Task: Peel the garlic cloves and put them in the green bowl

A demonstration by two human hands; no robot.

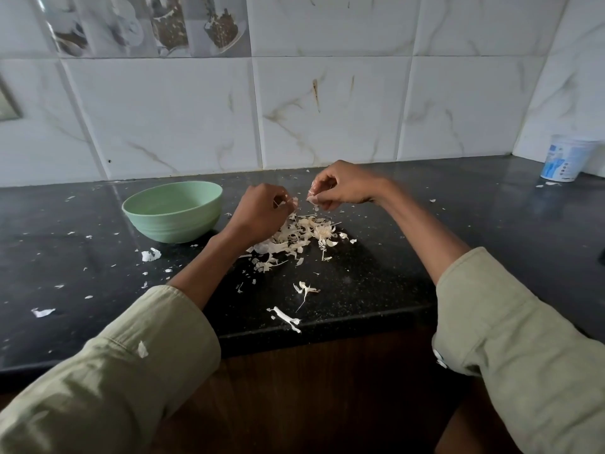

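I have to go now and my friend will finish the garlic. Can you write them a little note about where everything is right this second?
Left hand: fingers curled, pinching a thin bit of garlic skin above the pile.
Right hand: fingers curled round a small garlic piece; I cannot tell how far it is peeled.
Green bowl: on the counter, left of the hands. Its inside is mostly hidden, so I cannot tell how many cloves are in it.
Peel pile: under the hands, with scraps scattered over the black counter.
Left to do: finish this piece, drop it in the bowl.
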